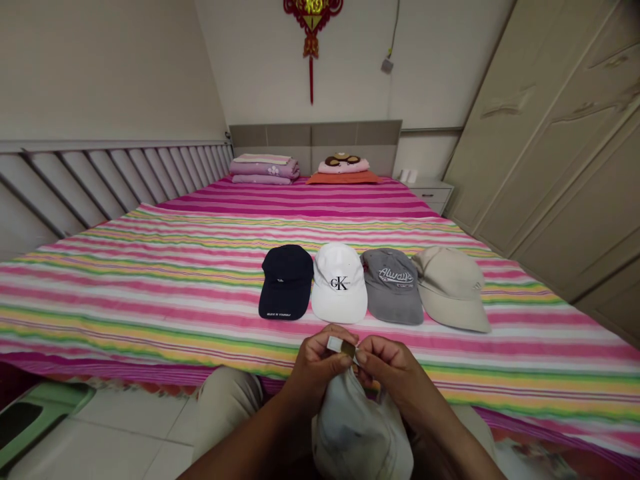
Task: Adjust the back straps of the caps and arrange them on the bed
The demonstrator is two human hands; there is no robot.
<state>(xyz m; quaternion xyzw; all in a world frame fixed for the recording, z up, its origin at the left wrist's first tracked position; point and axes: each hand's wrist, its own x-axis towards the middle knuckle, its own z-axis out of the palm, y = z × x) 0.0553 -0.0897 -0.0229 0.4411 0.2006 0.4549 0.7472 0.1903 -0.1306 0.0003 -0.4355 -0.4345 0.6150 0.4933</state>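
Between my knees hangs a pale, greyish-white cap (357, 427), held by its back strap with a metal buckle (347, 347). My left hand (320, 360) pinches the white strap end and the buckle's left side. On the buckle's other side, my right hand (385, 360) grips the strap with thumb and forefinger. Just beyond my hands several caps lie side by side on the bed: a navy cap (286, 283), a white cap (339, 293), a grey cap (393, 297) and a beige cap (453, 287). The beige cap's side touches the grey one.
A striped sheet (150, 267) covers the bed. Folded purple bedding (265, 171) and a pink pillow stack (344, 167) rest by the headboard (280, 135). A railing (125, 177) runs along the left, a wardrobe (560, 147) stands right, and a green stool (60, 400) is lower left.
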